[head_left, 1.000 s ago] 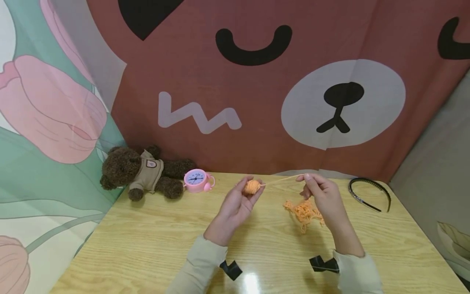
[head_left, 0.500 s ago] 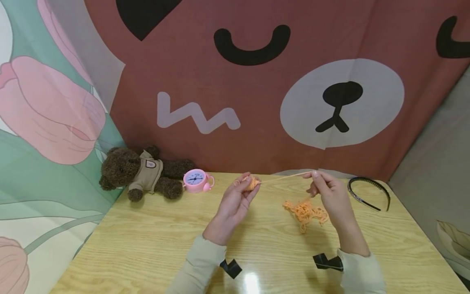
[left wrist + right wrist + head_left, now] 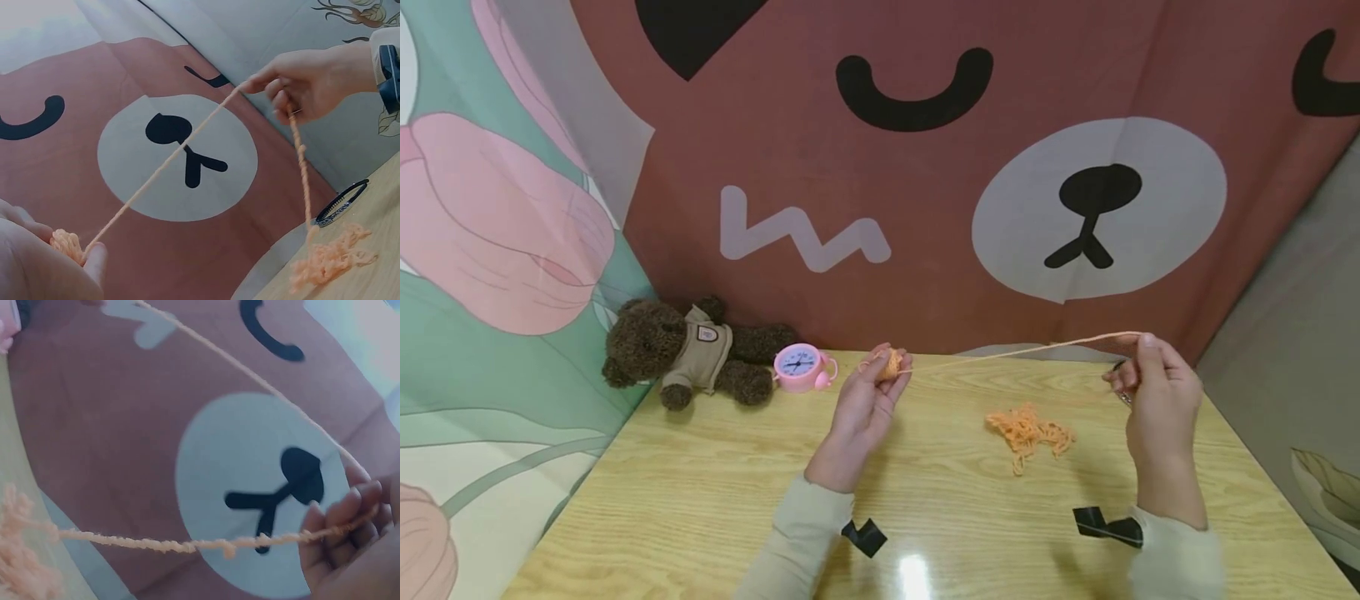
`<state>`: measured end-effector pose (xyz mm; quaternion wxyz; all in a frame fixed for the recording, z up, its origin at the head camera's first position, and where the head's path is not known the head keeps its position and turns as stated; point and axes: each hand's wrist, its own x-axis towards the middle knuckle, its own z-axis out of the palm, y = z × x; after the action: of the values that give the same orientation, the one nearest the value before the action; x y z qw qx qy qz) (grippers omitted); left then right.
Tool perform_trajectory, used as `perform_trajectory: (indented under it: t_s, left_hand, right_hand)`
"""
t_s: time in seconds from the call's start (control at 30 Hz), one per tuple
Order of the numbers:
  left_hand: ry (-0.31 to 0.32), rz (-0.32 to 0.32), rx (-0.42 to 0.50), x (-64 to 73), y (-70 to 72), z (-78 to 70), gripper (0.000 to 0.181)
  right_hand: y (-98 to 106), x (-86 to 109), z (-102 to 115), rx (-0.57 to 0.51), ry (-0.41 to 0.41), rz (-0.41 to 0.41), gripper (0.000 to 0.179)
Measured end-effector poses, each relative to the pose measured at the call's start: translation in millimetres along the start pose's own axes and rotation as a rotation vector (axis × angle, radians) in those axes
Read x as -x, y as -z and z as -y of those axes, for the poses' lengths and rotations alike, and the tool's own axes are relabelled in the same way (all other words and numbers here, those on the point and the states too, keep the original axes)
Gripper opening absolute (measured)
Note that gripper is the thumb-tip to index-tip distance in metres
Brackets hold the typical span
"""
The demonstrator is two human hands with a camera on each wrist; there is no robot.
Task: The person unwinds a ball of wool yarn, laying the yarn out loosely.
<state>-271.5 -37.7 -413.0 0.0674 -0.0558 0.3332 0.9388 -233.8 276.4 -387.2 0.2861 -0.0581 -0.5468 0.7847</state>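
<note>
In the head view my left hand (image 3: 867,408) holds a small wound ball of orange yarn (image 3: 891,364) between thumb and fingers. A taut yarn strand (image 3: 1022,351) runs from it, rising rightward to my right hand (image 3: 1167,408), which pinches it between thumb and index finger. From the curled fingers of that hand a second length of yarn (image 3: 302,162), thicker and kinked, hangs down in the left wrist view. It leads to a loose tangled yarn pile (image 3: 1028,432) on the table. The right wrist view shows this kinked length (image 3: 181,545) passing under the curled fingers.
A brown teddy bear (image 3: 703,354) in a beige shirt lies at the table's back left, with a pink alarm clock (image 3: 799,367) at its feet. Behind my right hand is a black headband (image 3: 326,216). A bear-print curtain (image 3: 925,250) hangs along the table's back edge.
My right hand has moved right and slightly up, drawing the strand longer. My left hand with the yarn ball has shifted a little left. The headband is now mostly covered in the head view.
</note>
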Motion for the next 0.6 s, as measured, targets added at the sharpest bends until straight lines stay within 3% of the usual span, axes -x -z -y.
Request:
perform_trajectory:
  t_s: [0.17,0.27,0.37,0.43,0.5,0.6]
  left_hand:
    - [-0.022,-0.023,0.017,-1.7,2.4,-2.6,0.016]
    - [-0.032,-0.032,0.024,-2.8,4.2,-3.9,0.016]
    - [-0.036,-0.042,0.02,-3.0,4.4,-5.5,0.015]
    - [-0.038,-0.041,0.023,-2.4,3.9,-6.1,0.013]
    - [-0.03,-0.032,0.037,-1.3,3.4,-5.9,0.012]
    - [-0.009,-0.016,0.057,0.6,2.7,-4.9,0.012]
  right_hand:
    - [26,-12.2,9,-0.328,-0.001,-0.199,0.031]
    - [43,-16.7,14,-0.443,-0.01,-0.292,0.029]
    - [55,-20.2,18,-0.476,-0.018,-0.356,0.028]
    - [60,-22.2,19,-0.464,-0.052,-0.373,0.027]
    - [61,-22.8,19,-0.364,-0.1,-0.362,0.027]
    - [57,-23.0,15,-0.15,-0.191,-0.276,0.025]
